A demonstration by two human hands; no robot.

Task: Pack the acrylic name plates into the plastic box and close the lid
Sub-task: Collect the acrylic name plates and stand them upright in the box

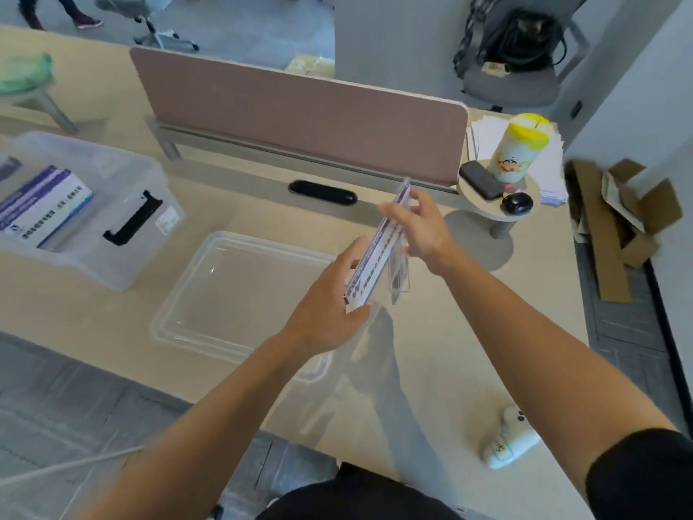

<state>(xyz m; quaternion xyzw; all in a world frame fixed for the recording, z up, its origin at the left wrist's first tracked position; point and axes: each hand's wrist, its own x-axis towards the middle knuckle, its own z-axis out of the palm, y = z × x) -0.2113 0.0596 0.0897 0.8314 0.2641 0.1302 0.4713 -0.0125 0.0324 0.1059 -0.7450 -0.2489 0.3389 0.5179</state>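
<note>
I hold a clear acrylic name plate (378,249) with a purple and white printed insert edge-on above the desk. My left hand (330,305) grips its near end, and my right hand (420,227) grips its far end. The clear plastic box (123,253) with a black latch stands at the left and has name plates (45,204) lying inside. Its clear lid (195,298) lies flat on the desk between the box and my hands.
A pink divider panel (300,114) runs along the desk's far side. A small round shelf at right bears a yellow-capped canister (519,152) and black items. A white toy (506,441) lies near the front right edge. Cardboard (618,227) lies on the floor.
</note>
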